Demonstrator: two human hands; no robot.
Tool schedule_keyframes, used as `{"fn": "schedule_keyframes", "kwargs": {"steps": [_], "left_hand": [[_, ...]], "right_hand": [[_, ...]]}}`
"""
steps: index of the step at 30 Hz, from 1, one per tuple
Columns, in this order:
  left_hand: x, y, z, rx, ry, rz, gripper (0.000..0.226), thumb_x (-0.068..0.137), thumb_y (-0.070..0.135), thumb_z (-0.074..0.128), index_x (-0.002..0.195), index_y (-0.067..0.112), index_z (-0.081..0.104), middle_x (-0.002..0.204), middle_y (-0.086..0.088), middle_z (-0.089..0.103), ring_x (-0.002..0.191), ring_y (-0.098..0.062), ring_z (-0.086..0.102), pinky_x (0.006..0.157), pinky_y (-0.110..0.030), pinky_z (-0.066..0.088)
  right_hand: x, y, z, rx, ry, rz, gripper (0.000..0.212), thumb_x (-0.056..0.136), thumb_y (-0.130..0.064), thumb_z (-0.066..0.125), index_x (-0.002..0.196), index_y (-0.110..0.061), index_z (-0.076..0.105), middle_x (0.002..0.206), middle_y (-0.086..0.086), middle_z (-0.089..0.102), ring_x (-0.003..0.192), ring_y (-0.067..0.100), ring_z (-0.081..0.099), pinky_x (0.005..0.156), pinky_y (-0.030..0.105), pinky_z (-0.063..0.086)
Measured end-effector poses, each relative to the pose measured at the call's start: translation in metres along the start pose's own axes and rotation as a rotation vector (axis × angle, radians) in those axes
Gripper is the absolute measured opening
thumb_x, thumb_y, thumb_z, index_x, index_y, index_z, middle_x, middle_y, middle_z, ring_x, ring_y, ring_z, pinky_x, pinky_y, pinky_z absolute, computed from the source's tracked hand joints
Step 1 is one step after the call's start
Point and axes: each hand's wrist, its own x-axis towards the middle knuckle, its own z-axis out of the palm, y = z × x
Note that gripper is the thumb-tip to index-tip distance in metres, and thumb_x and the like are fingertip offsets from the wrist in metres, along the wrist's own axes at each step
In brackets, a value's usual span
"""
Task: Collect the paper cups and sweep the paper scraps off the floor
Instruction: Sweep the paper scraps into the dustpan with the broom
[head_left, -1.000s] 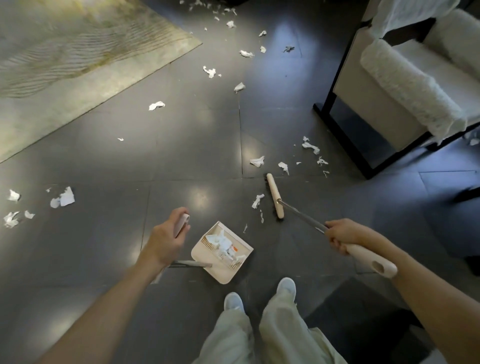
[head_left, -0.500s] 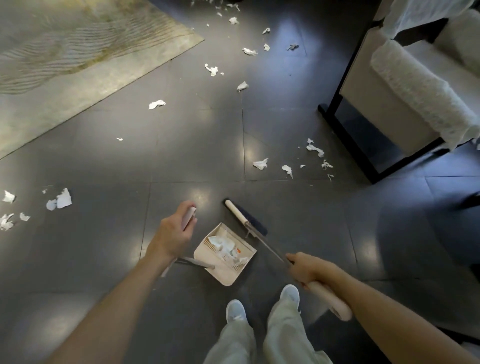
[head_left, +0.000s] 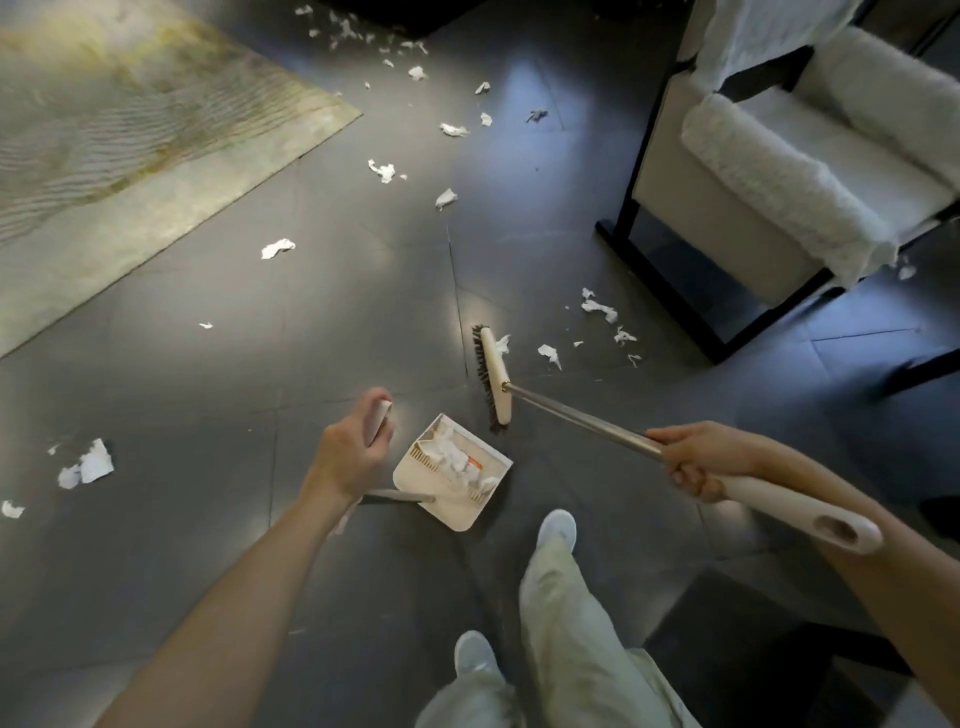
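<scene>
My left hand (head_left: 353, 449) grips the upright handle of a cream dustpan (head_left: 451, 470) that sits on the dark tile floor with white paper scraps and an orange bit inside. In my right hand (head_left: 693, 457) is the metal shaft of a broom; its cream head (head_left: 493, 374) with dark bristles rests on the floor just beyond the pan. One scrap (head_left: 503, 343) lies against the head's far side. More white scraps (head_left: 600, 310) lie to its right, others (head_left: 384, 170) farther ahead and some (head_left: 88, 465) at the left. No paper cup is in view.
A pale patterned rug (head_left: 119, 156) covers the floor at the upper left. A cream armchair (head_left: 779, 171) on a black frame stands at the upper right, close to the scraps. My feet in pale shoes (head_left: 557, 527) stand just behind the dustpan.
The broom swept two scraps into the dustpan, then its head swung back out to the scraps farther ahead. My right hand moved out to the right. My left hand kept holding the pan.
</scene>
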Motion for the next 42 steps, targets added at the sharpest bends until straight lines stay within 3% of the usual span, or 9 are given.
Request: {"fn": "schedule_keyframes", "kwargs": {"steps": [9,14,19,25,28,31,34,38,42], "left_hand": [[0.129,0.039,0.018,0.068,-0.024,0.063,0.038,0.09,0.009,0.059,0.105,0.037,0.038,0.09,-0.02,0.067,0.085,-0.039,0.065,0.07,-0.035,0.04],[0.197,0.061,0.024,0.106,-0.054,0.031,0.025,0.091,0.011,0.059,0.111,0.023,0.052,0.09,-0.016,0.067,0.088,-0.039,0.065,0.072,-0.037,0.04],[0.257,0.073,0.023,0.183,-0.091,0.056,0.026,0.09,0.012,0.06,0.109,0.027,0.051,0.089,-0.015,0.068,0.086,-0.037,0.066,0.071,-0.038,0.043],[0.323,0.076,0.032,0.18,-0.075,0.098,0.03,0.088,0.007,0.061,0.11,0.025,0.053,0.084,-0.016,0.066,0.078,-0.04,0.066,0.067,-0.031,0.038],[0.355,0.079,0.043,0.172,-0.117,0.166,0.038,0.088,0.006,0.061,0.104,0.036,0.043,0.088,-0.016,0.067,0.08,-0.039,0.066,0.067,-0.031,0.037],[0.399,0.089,0.052,0.147,-0.2,0.206,0.043,0.09,0.01,0.06,0.107,0.04,0.035,0.092,-0.016,0.068,0.084,-0.036,0.066,0.066,-0.027,0.035],[0.424,0.102,0.06,0.145,-0.223,0.247,0.04,0.091,0.011,0.058,0.106,0.04,0.034,0.082,-0.015,0.066,0.077,-0.036,0.065,0.061,-0.024,0.032],[0.463,0.114,0.064,0.098,-0.255,0.264,0.034,0.092,0.01,0.057,0.105,0.037,0.041,0.08,-0.016,0.065,0.077,-0.036,0.065,0.063,-0.025,0.035],[0.475,0.129,0.07,0.101,-0.304,0.25,0.027,0.093,0.013,0.055,0.12,0.013,0.053,0.079,-0.014,0.062,0.079,-0.035,0.064,0.063,-0.026,0.034]], "right_hand": [[0.068,-0.026,-0.108,0.052,0.27,0.03,0.046,0.089,0.001,0.046,0.132,-0.013,0.049,0.067,0.01,0.049,0.047,0.013,0.043,0.039,0.022,0.04],[0.111,-0.033,-0.173,0.043,0.359,0.128,0.019,0.088,0.001,0.048,0.105,-0.005,0.05,0.066,0.013,0.052,0.052,0.019,0.048,0.05,0.031,0.043],[0.153,-0.044,-0.213,0.006,0.395,0.209,0.021,0.08,-0.002,0.052,0.1,0.002,0.059,0.072,0.017,0.058,0.065,0.028,0.055,0.066,0.037,0.048],[0.207,-0.098,-0.216,0.089,0.39,0.254,0.017,0.076,-0.003,0.05,0.063,0.0,0.059,0.055,0.015,0.059,0.055,0.027,0.056,0.059,0.035,0.048],[0.229,-0.133,-0.209,0.101,0.369,0.239,0.024,0.077,-0.003,0.049,0.054,-0.004,0.057,0.053,0.014,0.057,0.056,0.027,0.055,0.058,0.033,0.046],[0.254,-0.164,-0.202,0.065,0.303,0.247,0.014,0.074,-0.005,0.049,0.067,-0.001,0.06,0.057,0.015,0.06,0.059,0.029,0.057,0.062,0.036,0.048],[0.262,-0.183,-0.196,-0.054,0.228,0.233,0.028,0.071,-0.009,0.05,0.095,-0.001,0.062,0.072,0.014,0.066,0.062,0.028,0.063,0.062,0.035,0.052],[0.255,-0.212,-0.169,-0.236,0.197,0.238,0.031,0.076,-0.011,0.051,0.105,-0.005,0.061,0.079,0.011,0.067,0.063,0.024,0.065,0.054,0.026,0.051],[0.23,-0.227,-0.141,-0.298,0.12,0.207,0.033,0.08,-0.013,0.051,0.113,-0.012,0.059,0.076,0.006,0.064,0.061,0.018,0.062,0.061,0.029,0.054]]}}
